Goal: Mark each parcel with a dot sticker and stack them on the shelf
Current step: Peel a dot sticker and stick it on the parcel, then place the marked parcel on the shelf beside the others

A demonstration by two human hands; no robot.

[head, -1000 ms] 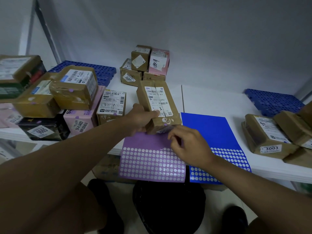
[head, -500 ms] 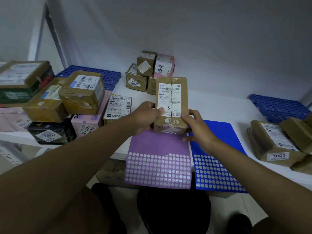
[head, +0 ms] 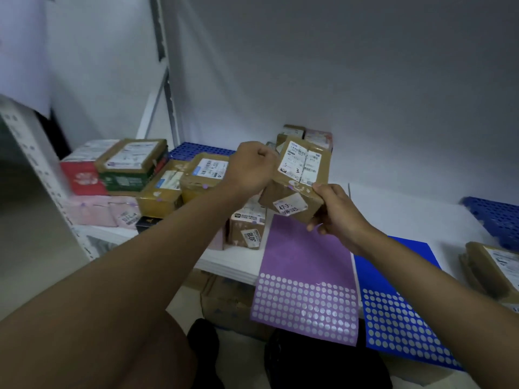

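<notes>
the brown parcel [head: 300, 178], down on the purple sticker sheet [head: 306, 279] a second ago, is now lifted and tilted left toward the marked stack [head: 157, 181], left hand [head: 251, 169] and right hand [head: 334, 211] gripping it with curled fingers, so stacking looks next.

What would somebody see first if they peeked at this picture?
Two hands in the middle lift a brown parcel above the white shelf. Below it lie a purple sticker sheet and a blue sticker sheet, full of dots. A heap of parcels sits on the left.
</notes>
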